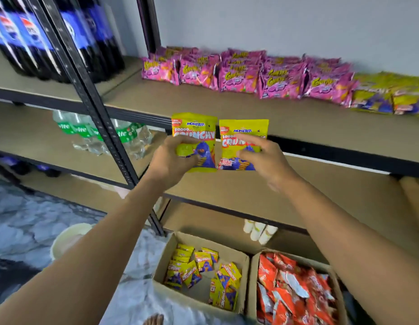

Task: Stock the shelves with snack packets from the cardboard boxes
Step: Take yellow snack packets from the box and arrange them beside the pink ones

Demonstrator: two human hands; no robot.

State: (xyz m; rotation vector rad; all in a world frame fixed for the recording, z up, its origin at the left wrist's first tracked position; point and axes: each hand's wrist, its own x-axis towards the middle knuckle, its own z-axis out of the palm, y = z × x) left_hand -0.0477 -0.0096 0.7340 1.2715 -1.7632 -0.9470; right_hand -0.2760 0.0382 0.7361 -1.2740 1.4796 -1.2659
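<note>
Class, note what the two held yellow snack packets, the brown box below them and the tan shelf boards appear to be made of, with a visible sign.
Yellow snack packets: probably thin plastic film; glossy print, sealed top edges. Brown box: cardboard; matt, folded flaps. Tan shelf board: likely fibreboard or chipboard; flat, matt, no grain visible.

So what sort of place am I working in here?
Most likely a small shop or its stockroom: black metal shelving carries rows of identical pink snack packets, big cola bottles stand massed beside them, and cardboard boxes of more packets sit below.
</note>
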